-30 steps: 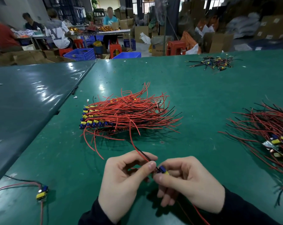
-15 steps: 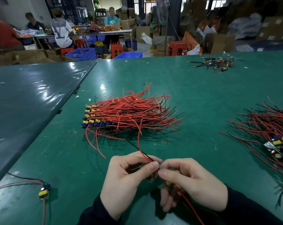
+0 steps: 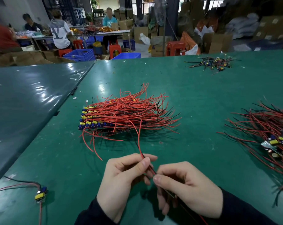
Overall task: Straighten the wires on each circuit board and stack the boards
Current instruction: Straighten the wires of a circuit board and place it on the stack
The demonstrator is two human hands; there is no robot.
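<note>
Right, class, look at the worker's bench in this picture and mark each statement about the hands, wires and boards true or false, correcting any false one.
1. Both hands pinch the same red and black wires. True: the left hand and right hand pinch the wire pair.
2. The stacked boards lie beyond the hands, wires pointing right. True.
3. The untidy pile lies on the left. False: it lies on the right.
4. A single board lies near the left edge of the green table. True.
5. The right hand lies flat on the table. False: its fingers are curled round the wires.
</note>
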